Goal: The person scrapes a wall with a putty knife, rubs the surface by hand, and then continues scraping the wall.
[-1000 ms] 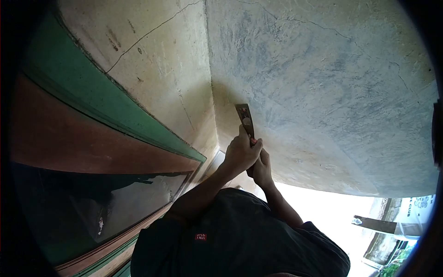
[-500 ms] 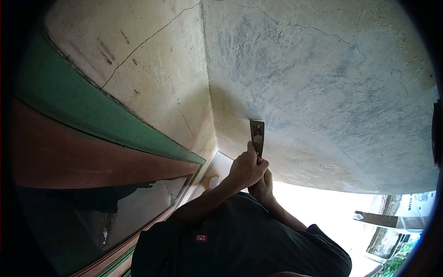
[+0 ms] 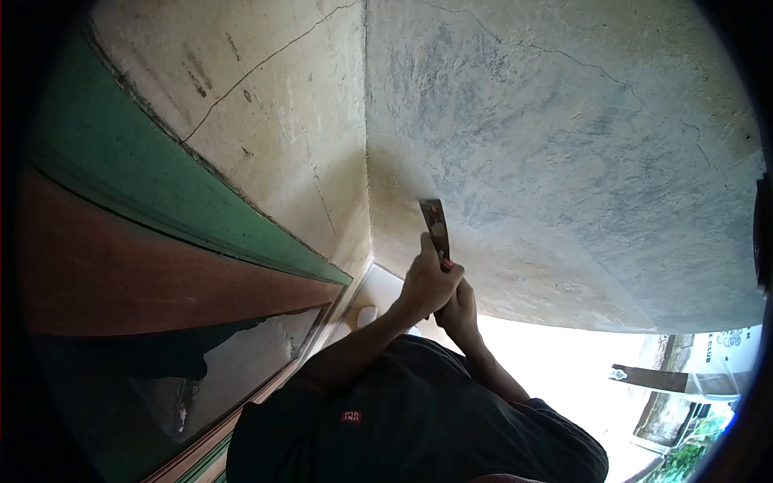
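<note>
A flat, dark scraper [image 3: 436,224] stands at the centre of the frame, tilted slightly left, its broad end up against a patchy blue-grey wall [image 3: 564,177], though whether the edge touches cannot be told; the left hand [image 3: 429,283] is wrapped around the tool, one digit laid straight up along it, the others closed; the right hand [image 3: 459,314], just below and to the right, is curled in around the lower end, its fingers partly hidden; a cracked cream wall [image 3: 274,105] fills the upper left, above a green frame [image 3: 161,173]; a dark shirt [image 3: 419,419] fills the bottom centre.
</note>
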A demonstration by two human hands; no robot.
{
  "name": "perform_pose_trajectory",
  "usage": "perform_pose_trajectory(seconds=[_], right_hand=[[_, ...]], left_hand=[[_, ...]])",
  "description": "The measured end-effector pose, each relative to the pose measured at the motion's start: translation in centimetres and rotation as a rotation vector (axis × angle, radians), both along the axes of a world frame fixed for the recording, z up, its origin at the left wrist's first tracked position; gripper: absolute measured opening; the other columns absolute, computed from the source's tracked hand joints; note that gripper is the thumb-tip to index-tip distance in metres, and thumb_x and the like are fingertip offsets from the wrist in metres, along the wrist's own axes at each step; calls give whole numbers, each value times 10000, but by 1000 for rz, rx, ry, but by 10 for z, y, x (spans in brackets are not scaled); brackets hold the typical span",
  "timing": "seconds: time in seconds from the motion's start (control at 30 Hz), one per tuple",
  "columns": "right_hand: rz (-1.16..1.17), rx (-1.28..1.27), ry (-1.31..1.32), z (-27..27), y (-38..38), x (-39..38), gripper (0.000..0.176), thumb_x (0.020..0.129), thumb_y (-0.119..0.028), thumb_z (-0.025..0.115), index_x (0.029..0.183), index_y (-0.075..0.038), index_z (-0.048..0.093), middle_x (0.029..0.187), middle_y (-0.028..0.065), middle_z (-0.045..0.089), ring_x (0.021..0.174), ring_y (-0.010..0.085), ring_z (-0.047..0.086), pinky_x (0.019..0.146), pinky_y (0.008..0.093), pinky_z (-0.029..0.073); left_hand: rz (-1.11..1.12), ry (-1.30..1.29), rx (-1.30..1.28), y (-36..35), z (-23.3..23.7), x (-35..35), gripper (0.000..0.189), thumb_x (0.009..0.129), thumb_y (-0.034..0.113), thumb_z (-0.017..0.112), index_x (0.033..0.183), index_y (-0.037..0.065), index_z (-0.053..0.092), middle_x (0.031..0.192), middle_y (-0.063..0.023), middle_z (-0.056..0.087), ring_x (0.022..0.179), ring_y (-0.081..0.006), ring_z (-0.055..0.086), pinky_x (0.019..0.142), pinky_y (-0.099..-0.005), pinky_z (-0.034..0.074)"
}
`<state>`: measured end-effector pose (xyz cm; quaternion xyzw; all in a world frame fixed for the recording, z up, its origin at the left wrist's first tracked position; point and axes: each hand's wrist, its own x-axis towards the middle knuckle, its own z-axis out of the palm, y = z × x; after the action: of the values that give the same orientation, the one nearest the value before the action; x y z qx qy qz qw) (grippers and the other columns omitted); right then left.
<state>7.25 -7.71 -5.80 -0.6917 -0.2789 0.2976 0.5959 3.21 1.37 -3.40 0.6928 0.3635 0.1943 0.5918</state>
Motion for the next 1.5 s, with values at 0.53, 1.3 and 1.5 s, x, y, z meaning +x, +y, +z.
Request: perform_pose_trajectory(seconds=[0.53,1.3,1.5], right_hand=[[4,8,242,-6,-9,-20,262,977,-168,393,1087,38,511,666,24,555,554,65,508,469,234,388],[-7,73,-20,2,15,-11,256,944,-185,443,966,54,531,650,88,577,588,133,549,502,291,404],[-80,-15,-43,-11,1,-28,289,933,-200,442,1003,69,520,727,177,620,698,227,619,580,350,461]], left_hand=[[-209,143,88,7,7,-13,429,766,129,586,1072,-28,330,770,-249,565,719,-417,616,681,-479,477],[-125,147,19,26,27,-5,479,787,112,565,1135,-64,289,899,-287,567,888,-418,607,767,-439,464],[-300,295,83,15,22,-7,513,800,129,550,1168,-70,254,917,-348,573,878,-459,608,764,-473,478]])
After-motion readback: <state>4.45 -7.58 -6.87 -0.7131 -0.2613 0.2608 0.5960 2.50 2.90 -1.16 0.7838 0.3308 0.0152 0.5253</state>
